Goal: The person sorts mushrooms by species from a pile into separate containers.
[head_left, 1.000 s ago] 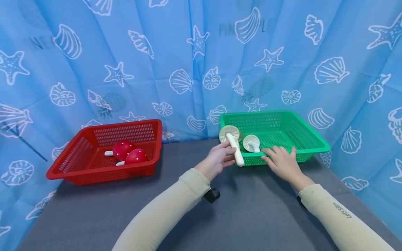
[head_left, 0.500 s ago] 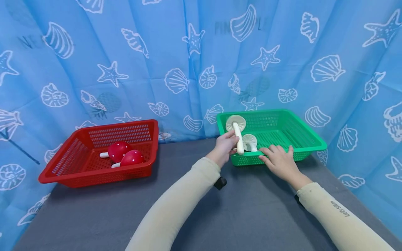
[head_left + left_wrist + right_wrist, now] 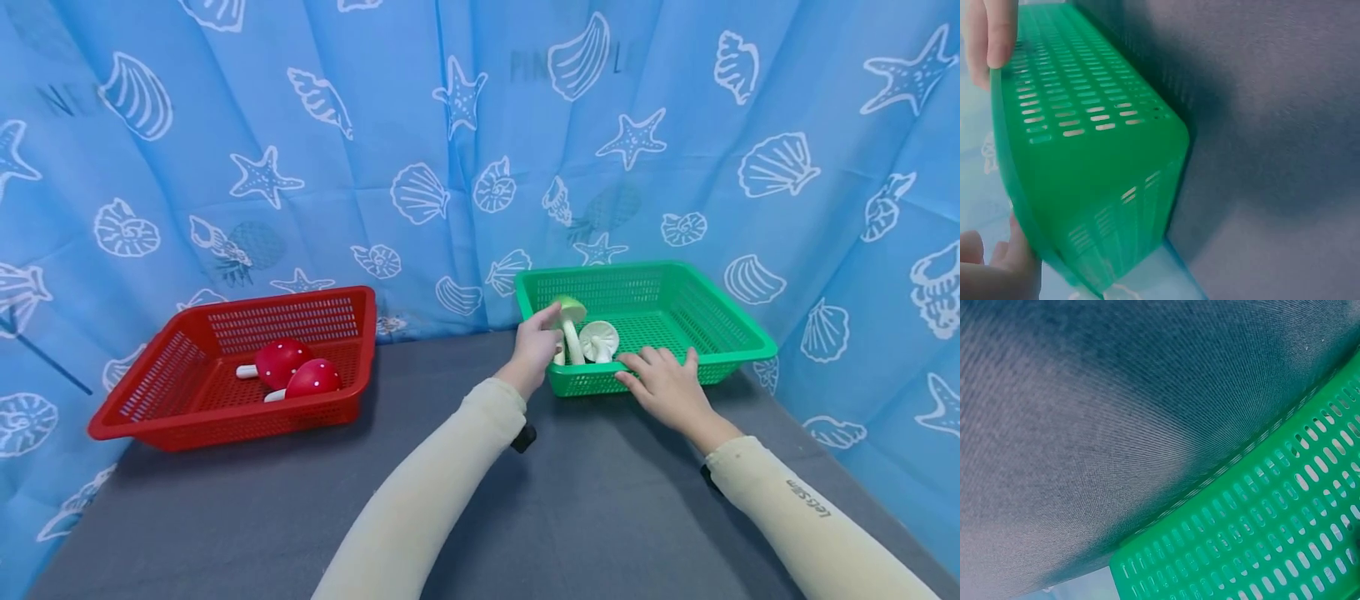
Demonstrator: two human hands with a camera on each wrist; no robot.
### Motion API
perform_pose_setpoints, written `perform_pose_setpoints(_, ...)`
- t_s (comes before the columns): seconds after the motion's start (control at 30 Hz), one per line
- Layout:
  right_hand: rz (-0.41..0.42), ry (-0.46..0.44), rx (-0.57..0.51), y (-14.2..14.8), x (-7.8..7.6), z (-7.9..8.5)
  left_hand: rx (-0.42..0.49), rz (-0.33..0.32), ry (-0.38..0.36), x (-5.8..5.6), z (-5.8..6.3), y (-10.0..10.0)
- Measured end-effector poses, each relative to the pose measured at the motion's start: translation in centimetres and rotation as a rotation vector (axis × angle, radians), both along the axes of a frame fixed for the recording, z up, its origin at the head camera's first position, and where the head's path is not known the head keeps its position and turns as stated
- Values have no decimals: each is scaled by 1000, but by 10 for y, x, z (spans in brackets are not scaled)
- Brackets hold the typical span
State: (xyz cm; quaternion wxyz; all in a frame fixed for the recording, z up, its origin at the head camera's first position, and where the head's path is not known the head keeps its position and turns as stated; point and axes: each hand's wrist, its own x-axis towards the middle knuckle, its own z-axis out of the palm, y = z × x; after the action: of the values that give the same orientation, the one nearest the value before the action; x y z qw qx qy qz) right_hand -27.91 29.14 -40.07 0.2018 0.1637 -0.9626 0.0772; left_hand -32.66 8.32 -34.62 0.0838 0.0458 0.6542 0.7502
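A toy mushroom with a green cap (image 3: pixel 572 310) and white stem stands tilted inside the front left of the green basket (image 3: pixel 720 363). Beside it lies another mushroom (image 3: pixel 600 340), its pale gills facing me. Part of a further pale piece shows behind my left hand (image 3: pixel 534 348). That hand is at the basket's left front corner, index finger stretched toward the green cap; its lower fingers are partly hidden. My right hand (image 3: pixel 670 392) grips the basket's front rim, fingers over the edge and thumb outside. In the left wrist view, both hands appear along the rim.
To the left, a red basket (image 3: pixel 225 415) holds two red mushrooms (image 3: pixel 313 377) with white dots and white stems. Both baskets stand on a grey cloth-covered table (image 3: pixel 315 492). Behind hangs a blue curtain (image 3: pixel 420 100) with shell and starfish prints.
My left hand has carried the mushroom from above the front rim into the green basket. Its cap has turned so the green top shows, and the fingers have come off it. My right hand stays put.
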Motion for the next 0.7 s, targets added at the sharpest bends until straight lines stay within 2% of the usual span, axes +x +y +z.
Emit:
perform_pose_setpoints(0.13,10,-6,-1,0,-4,0,24,-7,-12,5,0,-16)
perform_pose_setpoints(0.3,14,-42,-8,8,-6,2,-3,-15,-3,15,-2,-37)
perform_pose_setpoints(0.4,34,-102,-12,13,-7,6,-52,-5,23,20,-1,-52)
perform_pose_setpoints(0.6,57,-302,-19,25,-4,22,-222,0,132,29,10,-95)
perform_pose_setpoints(0.7,42,-355,-3,31,-2,35,-387,8,201,34,21,-127)
